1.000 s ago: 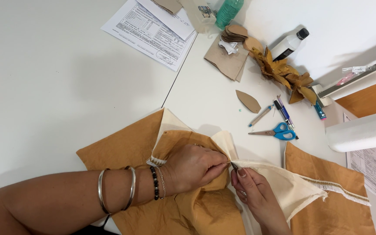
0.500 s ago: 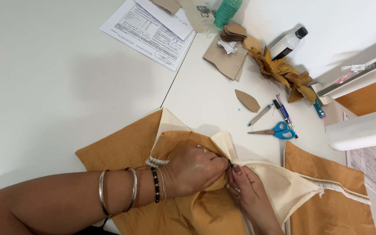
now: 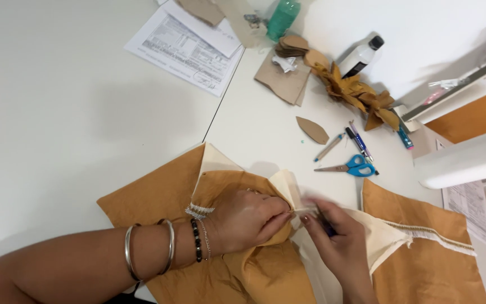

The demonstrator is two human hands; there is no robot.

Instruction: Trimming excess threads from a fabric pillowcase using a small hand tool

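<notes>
The left hand (image 3: 247, 220) pinches a fold of the mustard-brown fabric piece with cream lining (image 3: 237, 186) at the near edge of the white table (image 3: 68, 112). The right hand (image 3: 338, 242), blurred, grips the cream edge just beside it. Open tabletop lies to the left. Blue-handled scissors (image 3: 351, 166) rest near; a white black-capped bottle (image 3: 361, 55) and printed paper sheets (image 3: 187, 45) lie well apart at the far side.

The left hand (image 3: 248, 218) pinches folded tan fabric (image 3: 158, 197) against its cream lining (image 3: 386, 239); the right hand (image 3: 338, 242) grips a thin tool beside it.
</notes>
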